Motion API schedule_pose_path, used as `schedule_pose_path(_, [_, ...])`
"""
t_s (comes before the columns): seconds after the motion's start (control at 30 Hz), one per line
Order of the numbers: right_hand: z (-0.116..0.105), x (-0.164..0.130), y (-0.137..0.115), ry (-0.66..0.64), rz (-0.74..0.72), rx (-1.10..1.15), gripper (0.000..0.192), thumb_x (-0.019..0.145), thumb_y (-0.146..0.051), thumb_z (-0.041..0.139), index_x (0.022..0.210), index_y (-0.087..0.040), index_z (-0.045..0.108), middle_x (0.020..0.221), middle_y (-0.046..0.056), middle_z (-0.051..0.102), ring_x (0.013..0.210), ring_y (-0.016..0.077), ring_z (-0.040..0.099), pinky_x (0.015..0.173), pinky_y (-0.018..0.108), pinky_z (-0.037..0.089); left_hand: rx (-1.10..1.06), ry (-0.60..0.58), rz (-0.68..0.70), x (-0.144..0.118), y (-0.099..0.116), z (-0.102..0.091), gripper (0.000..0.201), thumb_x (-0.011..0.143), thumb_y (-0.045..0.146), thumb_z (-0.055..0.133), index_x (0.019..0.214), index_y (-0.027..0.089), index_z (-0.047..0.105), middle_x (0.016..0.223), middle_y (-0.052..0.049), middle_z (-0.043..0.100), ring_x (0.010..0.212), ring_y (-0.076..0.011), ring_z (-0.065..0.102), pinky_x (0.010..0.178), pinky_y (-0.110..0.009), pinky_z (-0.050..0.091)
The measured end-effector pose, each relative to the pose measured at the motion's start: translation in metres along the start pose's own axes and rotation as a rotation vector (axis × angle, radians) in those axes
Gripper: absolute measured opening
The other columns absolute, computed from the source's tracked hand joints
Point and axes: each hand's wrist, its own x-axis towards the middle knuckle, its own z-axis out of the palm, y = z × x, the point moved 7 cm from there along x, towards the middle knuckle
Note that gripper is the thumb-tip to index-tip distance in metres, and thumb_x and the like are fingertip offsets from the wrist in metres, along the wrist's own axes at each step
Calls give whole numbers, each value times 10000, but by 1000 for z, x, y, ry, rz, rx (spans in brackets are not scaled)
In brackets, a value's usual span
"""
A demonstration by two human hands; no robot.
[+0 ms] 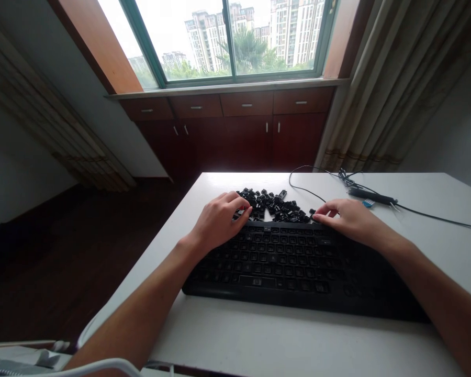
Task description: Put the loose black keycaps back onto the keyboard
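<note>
A black keyboard (259, 256) lies on the white table, most of its key positions bare of caps. Behind it spreads a loose heap of black keycaps (275, 204). My left hand (222, 220) is at the heap's left side, thumb and fingers curled together among the caps. What they pinch, if anything, is hidden; a bit of red shows between them. At the heap's right end, my right hand (349, 220) has thumb and finger closed at a single keycap (312, 211). The right forearm covers part of the keyboard's right side.
A black cable (298, 183) loops behind my right hand. Near it on the table (424, 199) lie a black rod-like tool (371, 196) and a small blue-and-white piece (368, 203). A white curved tube (102, 365) crosses the lower left. Wooden cabinets (235, 136) stand beyond.
</note>
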Motion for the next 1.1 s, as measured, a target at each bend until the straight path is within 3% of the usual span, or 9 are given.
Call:
schedule_pose_path(0.47, [-4,-1,-1,76,77,-13,256,812,-460,663,843,-244,795,778,44,765,687,213,697,586,317,510,16,55,-37,1,-4,-6,189,973,338,537,928,210,668,943,-33,641,849,-163,589,743,-318,462])
schedule_pose_path(0.73, [-10,-4,-4,125,78,0,279,822,-490,661,864,-248,794,826,54,776,764,243,717,655,357,531,-57,55,-53,1,0,-6,182,969,337,546,924,209,667,950,-29,640,837,-152,580,765,-326,471])
schedule_pose_path(0.93, [-7,-9,-26,135,52,466,331,827,-493,710,998,-213,751,956,72,782,851,232,738,786,366,587,-244,38,-52,-1,19,-1,173,961,339,586,1063,224,666,965,-18,654,786,-117,582,736,-298,502])
schedule_pose_path(1.1, [22,-21,-67,-130,15,984,375,817,-457,755,1078,-191,715,1039,77,761,922,203,729,824,324,591,-362,52,140,-5,53,-2,316,949,302,635,1259,243,605,1160,-41,674,1000,-147,624,864,-307,544])
